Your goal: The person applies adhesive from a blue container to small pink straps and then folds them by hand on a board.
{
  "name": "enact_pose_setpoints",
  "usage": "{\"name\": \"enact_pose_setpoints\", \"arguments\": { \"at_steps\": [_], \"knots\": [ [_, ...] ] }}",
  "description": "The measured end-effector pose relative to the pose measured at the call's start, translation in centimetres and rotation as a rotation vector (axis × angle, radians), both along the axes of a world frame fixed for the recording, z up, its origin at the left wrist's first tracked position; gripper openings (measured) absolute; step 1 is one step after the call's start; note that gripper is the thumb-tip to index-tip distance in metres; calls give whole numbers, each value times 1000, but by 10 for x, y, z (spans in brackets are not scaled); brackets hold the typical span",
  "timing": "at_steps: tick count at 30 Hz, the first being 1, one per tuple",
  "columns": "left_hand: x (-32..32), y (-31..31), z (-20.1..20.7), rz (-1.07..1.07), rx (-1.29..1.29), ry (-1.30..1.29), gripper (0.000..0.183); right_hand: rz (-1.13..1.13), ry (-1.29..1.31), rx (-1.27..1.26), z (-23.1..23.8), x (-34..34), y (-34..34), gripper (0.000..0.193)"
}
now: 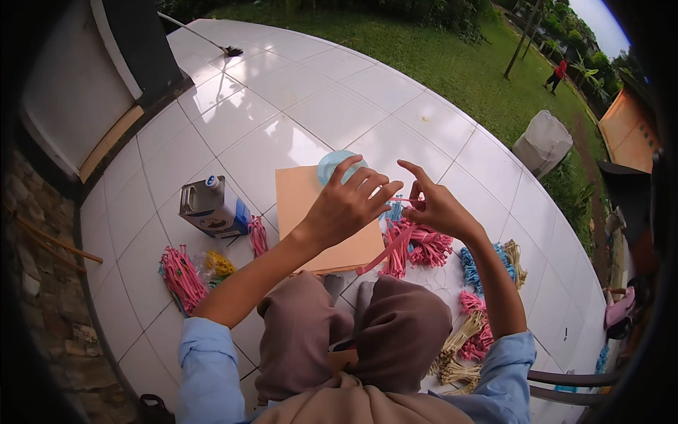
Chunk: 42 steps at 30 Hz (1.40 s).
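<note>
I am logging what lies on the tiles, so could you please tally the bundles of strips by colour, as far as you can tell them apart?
Pink bundles: 5
Blue bundles: 1
Yellow bundles: 1
Tan bundles: 3
Total: 10, though heaped bundles may hide others.

Under both hands lies a matt orange cardboard sheet (311, 205) on a floor (296, 113) of glossy white tiles that mirror the sky. The right hand (438, 208) pinches a smooth pink strip (387, 251), seemingly paper or plastic. Left of the left hand (346, 205) stands a shiny metal can (208, 206).
</note>
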<state>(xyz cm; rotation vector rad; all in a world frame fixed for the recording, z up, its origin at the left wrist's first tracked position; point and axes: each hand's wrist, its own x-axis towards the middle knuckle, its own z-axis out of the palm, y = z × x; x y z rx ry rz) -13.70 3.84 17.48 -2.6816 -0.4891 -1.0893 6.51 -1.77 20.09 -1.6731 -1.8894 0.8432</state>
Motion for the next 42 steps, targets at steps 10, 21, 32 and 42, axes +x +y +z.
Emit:
{"name": "enact_pose_setpoints", "arguments": {
  "at_steps": [10,21,32,42],
  "knots": [
    [-31,62,-101,-142,-803,163,15,211,234,-264,-93,26,60,81],
    [-23,68,-150,97,-1027,126,29,115,540,-201,-178,39,97,49],
    [-27,79,-167,85,-547,250,46,59,561,-134,-189,36,102,38],
    [-28,74,-165,120,-572,311,46,56,452,36,-209,38,88,38]
  ]
}}
